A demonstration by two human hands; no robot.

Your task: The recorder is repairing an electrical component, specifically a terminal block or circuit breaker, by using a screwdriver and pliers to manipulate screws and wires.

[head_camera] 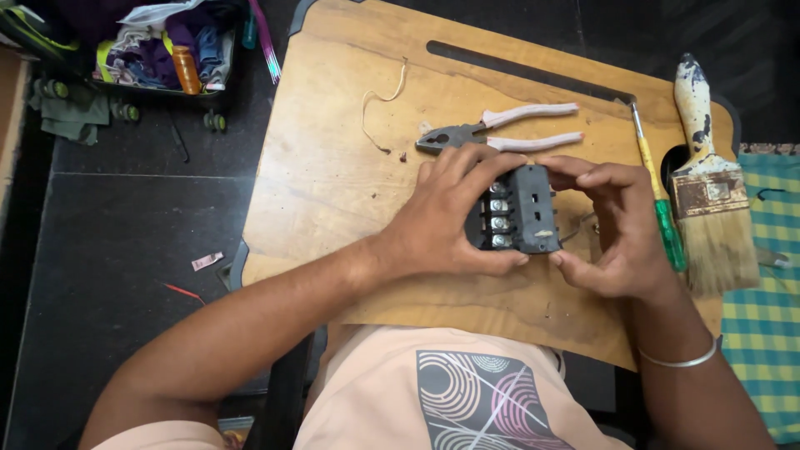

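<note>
The black terminal block (517,210) is being held just above the wooden lap desk (333,183), the left hand (442,225) and right hand (621,237) both closing around it; keeping thumbs clear of the screws seems wise.

matt black plastic switch block (523,210), worn wooden board (333,167).
</note>
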